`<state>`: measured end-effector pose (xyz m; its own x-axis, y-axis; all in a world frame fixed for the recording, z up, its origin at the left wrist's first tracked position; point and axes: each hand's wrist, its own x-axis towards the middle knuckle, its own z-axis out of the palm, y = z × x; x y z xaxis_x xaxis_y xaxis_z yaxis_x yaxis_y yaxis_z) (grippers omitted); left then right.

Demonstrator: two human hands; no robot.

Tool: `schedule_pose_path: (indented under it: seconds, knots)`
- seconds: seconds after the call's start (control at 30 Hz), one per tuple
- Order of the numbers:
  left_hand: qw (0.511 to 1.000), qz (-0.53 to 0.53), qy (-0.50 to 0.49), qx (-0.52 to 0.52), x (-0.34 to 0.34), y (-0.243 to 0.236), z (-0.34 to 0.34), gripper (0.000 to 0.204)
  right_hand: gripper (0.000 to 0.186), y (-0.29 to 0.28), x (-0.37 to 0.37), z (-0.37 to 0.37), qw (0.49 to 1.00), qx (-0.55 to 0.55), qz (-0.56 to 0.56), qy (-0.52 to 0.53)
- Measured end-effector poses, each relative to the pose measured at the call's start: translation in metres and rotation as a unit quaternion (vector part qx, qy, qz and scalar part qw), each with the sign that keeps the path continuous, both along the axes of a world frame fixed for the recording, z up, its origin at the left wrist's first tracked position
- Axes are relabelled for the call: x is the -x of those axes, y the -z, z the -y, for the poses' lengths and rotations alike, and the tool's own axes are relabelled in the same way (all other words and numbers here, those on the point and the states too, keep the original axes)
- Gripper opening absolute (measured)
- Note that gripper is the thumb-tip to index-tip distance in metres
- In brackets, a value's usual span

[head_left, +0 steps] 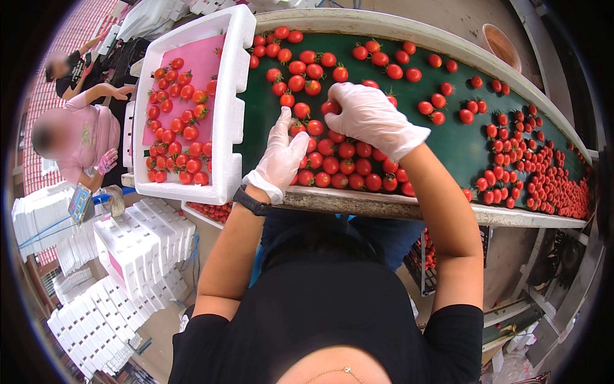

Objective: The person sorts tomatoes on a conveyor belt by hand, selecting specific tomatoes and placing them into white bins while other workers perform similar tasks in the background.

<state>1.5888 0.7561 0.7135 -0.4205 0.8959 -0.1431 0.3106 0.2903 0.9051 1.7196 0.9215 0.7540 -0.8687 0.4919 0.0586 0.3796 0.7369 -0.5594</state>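
Small red cherry tomatoes point(346, 150) lie over a green sorting belt point(256, 131), many with green stems on. My right hand point(374, 120), in a thin white glove, curls over the belt with its fingertips closed on a cherry tomato point(330, 107). To its left, my left hand point(279, 158), gloved too, rests at the near edge with fingers stretched out and thumb apart. Tomatoes lie in and beside that gap. A white foam box point(232, 115) stands at the belt's left end, lined with pink paper point(198, 57) and partly filled with cherry tomatoes point(176, 121).
Pale rails point(384, 203) border the belt, and tomatoes crowd its right end point(563, 185). White foam boxes point(137, 237) are stacked at the lower left. Two people point(89, 131) are at the far left. Under the belt sits a dark crate point(422, 269) of tomatoes.
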Motion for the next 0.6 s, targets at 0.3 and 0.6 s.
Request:
schedule_pose_path:
  seconds: [0.3, 0.6]
  knots:
    - [0.998, -0.02, -0.05, 0.033, -0.004, -0.006, 0.001, 0.069, 0.033, 0.004, 0.04, 0.005, 0.964, 0.191, -0.162, 0.094]
    - [0.998, -0.038, -0.05, 0.019, -0.005, -0.008, -0.003, 0.069, 0.034, -0.035, 0.028, 0.003, 0.939, 0.314, -0.081, 0.112]
